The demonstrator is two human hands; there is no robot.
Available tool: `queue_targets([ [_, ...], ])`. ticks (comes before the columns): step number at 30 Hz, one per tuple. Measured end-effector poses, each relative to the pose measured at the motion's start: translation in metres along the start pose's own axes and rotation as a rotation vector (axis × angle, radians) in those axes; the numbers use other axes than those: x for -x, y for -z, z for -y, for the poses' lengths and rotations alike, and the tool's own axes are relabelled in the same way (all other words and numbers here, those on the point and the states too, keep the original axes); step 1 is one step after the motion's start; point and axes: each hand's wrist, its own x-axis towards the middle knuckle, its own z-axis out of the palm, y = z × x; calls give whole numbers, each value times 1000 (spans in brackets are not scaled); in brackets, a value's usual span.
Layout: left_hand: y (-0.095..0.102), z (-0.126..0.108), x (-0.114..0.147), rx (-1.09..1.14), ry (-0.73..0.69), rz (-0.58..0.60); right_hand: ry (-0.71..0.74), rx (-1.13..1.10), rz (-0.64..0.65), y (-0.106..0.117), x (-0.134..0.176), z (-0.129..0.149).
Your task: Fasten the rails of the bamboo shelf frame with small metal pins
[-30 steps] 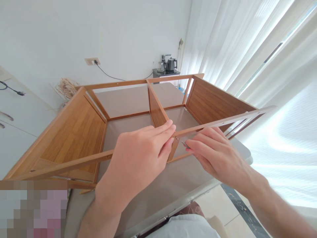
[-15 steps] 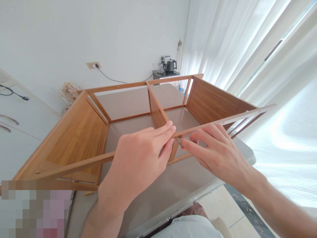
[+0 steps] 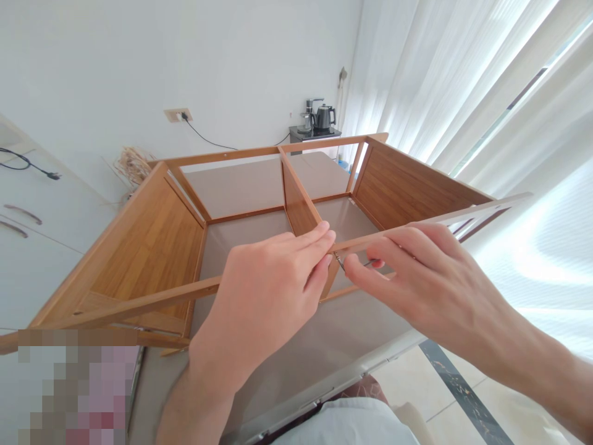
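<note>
A wooden frame with brown panels lies on the table, split by a middle divider [image 3: 301, 191]. My left hand [image 3: 269, 290] is closed over the spot where the divider meets the near rail [image 3: 162, 303], fingertips pressed on the wood. Just right of it, my right hand [image 3: 417, 272] pinches a thin bent metal hex key [image 3: 340, 262] between thumb and forefinger. The key's tip reaches the joint below the rail; part of the key is hidden by the fingers.
The frame's side panels [image 3: 143, 241] [image 3: 412, 179] rise left and right. Under it is a grey table [image 3: 296, 364]. A kettle [image 3: 325, 116] stands on a small cabinet at the back. White curtains [image 3: 532, 142] hang at right. A pixelated patch covers the lower left.
My right hand has moved slightly right and opened its pinch a little, with the key turned at the joint. My left hand keeps its place on the frame. The view has shifted slightly.
</note>
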Motion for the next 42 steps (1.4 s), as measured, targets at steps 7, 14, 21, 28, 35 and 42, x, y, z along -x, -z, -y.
queue_targets([
  [7,1,0,0,-2,-4,8,19,-35,11,1,0,-3],
  [14,0,0,-1,-5,-8,3,-16,-107,40,0,1,-2],
  [21,0,-1,-1,-2,0,10,-131,-240,121,-5,7,1],
  [28,1,0,0,-2,8,16,-357,-579,-20,-24,10,22],
  [35,1,0,-2,3,13,21,-826,-1154,20,-35,4,51],
  [42,1,2,-1,15,13,36,-1050,-1814,-115,-38,-3,68],
])
